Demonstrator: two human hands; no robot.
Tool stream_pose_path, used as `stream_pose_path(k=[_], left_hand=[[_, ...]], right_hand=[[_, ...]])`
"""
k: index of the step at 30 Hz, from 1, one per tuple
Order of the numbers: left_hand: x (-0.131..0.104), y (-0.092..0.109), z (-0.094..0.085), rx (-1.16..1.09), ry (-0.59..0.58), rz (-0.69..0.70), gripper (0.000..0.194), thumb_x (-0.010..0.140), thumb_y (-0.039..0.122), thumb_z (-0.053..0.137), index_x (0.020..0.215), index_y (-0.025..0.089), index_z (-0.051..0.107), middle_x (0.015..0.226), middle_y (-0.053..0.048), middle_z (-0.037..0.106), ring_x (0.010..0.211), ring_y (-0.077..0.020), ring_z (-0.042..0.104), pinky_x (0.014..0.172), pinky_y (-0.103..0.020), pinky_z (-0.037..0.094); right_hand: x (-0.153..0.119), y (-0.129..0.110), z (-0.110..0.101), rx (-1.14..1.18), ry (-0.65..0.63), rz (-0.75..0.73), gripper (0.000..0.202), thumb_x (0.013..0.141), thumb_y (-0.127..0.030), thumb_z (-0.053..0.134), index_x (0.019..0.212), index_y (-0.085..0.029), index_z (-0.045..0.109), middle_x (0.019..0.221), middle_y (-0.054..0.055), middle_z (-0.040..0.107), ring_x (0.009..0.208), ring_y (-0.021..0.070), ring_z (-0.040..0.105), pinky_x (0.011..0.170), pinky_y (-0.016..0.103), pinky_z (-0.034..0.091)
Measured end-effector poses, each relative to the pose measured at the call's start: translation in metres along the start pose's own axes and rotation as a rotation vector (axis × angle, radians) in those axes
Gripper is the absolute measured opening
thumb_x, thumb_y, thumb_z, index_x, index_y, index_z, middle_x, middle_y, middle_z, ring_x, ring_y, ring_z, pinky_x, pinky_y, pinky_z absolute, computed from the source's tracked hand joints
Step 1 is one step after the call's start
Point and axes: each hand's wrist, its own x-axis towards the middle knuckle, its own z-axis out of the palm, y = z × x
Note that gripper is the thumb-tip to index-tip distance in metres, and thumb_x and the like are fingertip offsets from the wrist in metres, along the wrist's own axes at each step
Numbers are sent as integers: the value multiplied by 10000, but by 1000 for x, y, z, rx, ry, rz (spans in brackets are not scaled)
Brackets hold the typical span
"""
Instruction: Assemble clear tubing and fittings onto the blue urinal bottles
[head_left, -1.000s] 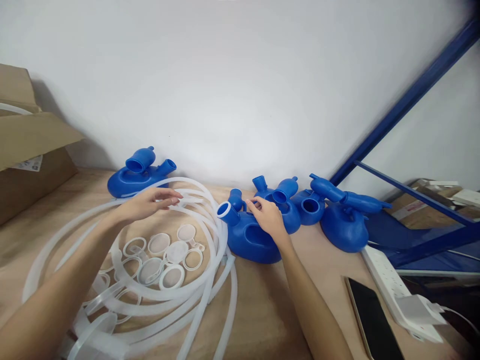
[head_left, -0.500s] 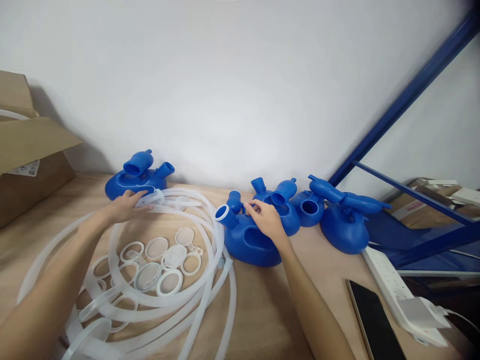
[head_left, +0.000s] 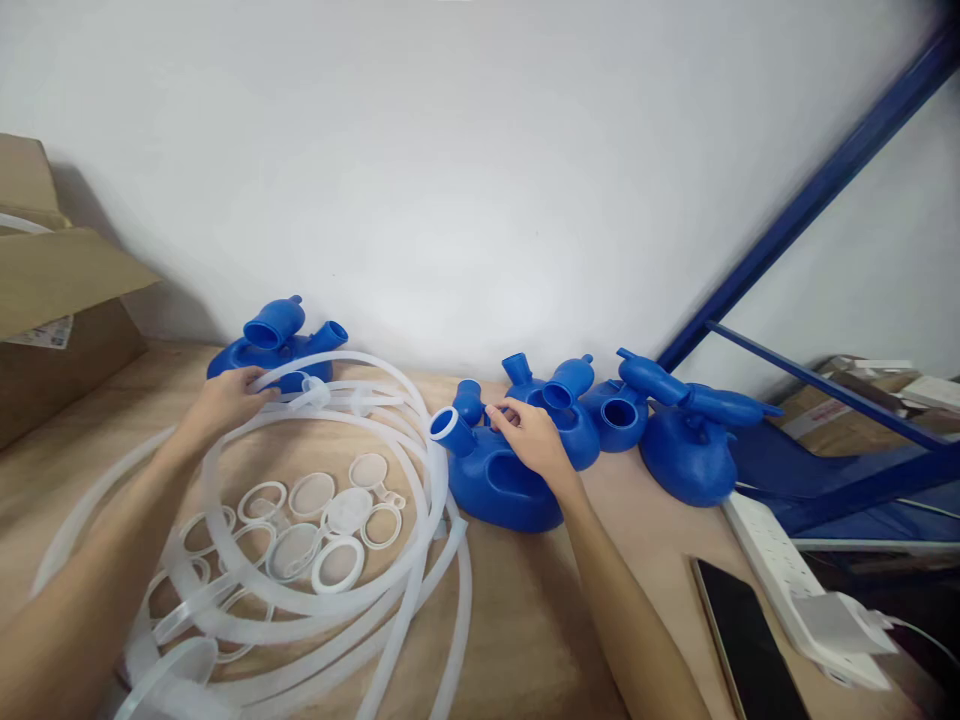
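My left hand (head_left: 236,397) is closed on an end of clear plastic tubing (head_left: 409,385), lifted slightly above the rest of the coil, in front of a blue urinal bottle (head_left: 217,362). My right hand (head_left: 529,437) lies over the top of another blue urinal bottle (head_left: 499,495), thumb and forefinger pinched near its neck; what sits between the fingertips is mostly hidden. A white ring (head_left: 444,424) rims this bottle's angled spout. Beside the spout stands a blue funnel-shaped piece (head_left: 469,402). Inside the coil lie several translucent ring caps (head_left: 337,565).
More blue bottles (head_left: 690,455) with loose blue tops stand along the wall to the right. A cardboard box (head_left: 67,370) occupies the left. At the right are a phone (head_left: 750,640), a white power strip (head_left: 772,560) and a blue metal rack (head_left: 825,150).
My left hand has shifted slightly left and up, raising the tube end from the coil into an arch. My right hand and its bottle stay almost still.
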Motion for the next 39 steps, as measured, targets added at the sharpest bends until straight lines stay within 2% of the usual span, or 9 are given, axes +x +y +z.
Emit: stream_pose_path(k=[3, 7, 11, 15, 23, 28, 33, 36, 39], left_hand=[[-6, 10, -10, -181, -75, 2, 699, 792, 796, 612, 1069, 170, 754, 905, -61, 768, 962, -326, 677, 813, -344, 526], [-12, 18, -9, -509, -220, 40, 815, 761, 922, 565, 1009, 180, 792, 1237, -97, 782, 1175, -340, 672, 1034, -385, 536], [-13, 23, 4, -797, -295, 45, 688, 756, 861, 624, 713, 187, 753, 1388, -145, 716, 1301, -394, 618, 1114, -455, 523], [-16, 27, 9, -968, -320, 53, 588, 772, 766, 679, 636, 197, 747, 1356, -132, 735, 1348, -424, 574, 1163, -539, 482], [-23, 33, 4, -1257, -386, -148, 597, 796, 699, 663, 905, 140, 841, 1260, -165, 770, 1235, -477, 606, 1039, -600, 538], [-33, 43, -3, -1384, -305, -200, 859, 765, 848, 510, 1028, 85, 806, 1169, -221, 778, 1199, -496, 613, 993, -605, 561], [-38, 50, -8, -1485, -221, -219, 975, 702, 992, 450, 1059, 142, 766, 1124, -203, 785, 1164, -466, 643, 826, -553, 650], [-36, 49, -5, -1476, -347, -255, 1112, 695, 1052, 301, 1182, 162, 755, 1269, -208, 745, 1179, -457, 656, 730, -524, 667], [-32, 43, 0, -1463, -536, -185, 1194, 682, 1073, 161, 1254, 208, 750, 1390, -181, 693, 1273, -481, 622, 830, -643, 628]], right_hand=[[1, 1, 0, 10, -1, -8, 324, 1013, -492, 565, 943, -263, 783, 894, 29, 815, 843, 221, 739, 748, 297, 507], [1, 2, 1, 16, -4, -20, 336, 1012, -499, 560, 924, -259, 779, 888, 37, 808, 834, 222, 733, 751, 302, 508], [1, 2, 1, 16, -8, -30, 337, 1011, -502, 557, 939, -258, 778, 869, 34, 799, 815, 220, 726, 737, 300, 502], [1, 2, 1, 10, -6, -36, 341, 1014, -505, 554, 937, -258, 777, 867, 32, 790, 809, 215, 719, 725, 295, 490], [1, 0, 0, 4, -7, -42, 329, 1019, -486, 559, 920, -259, 775, 871, 30, 788, 821, 216, 720, 746, 299, 487], [0, 0, 0, 0, -8, -42, 322, 1021, -479, 560, 915, -262, 773, 863, 24, 788, 822, 218, 724, 752, 304, 485], [1, 0, 0, -6, -8, -42, 312, 1025, -469, 560, 929, -262, 773, 870, 18, 791, 830, 219, 729, 756, 312, 477], [1, 0, 0, -9, -7, -48, 301, 1026, -463, 564, 937, -266, 773, 867, 10, 790, 835, 217, 728, 749, 310, 473], [1, 1, 0, -15, -4, -48, 298, 1027, -462, 566, 935, -267, 773, 870, 9, 792, 833, 215, 728, 742, 308, 469]])
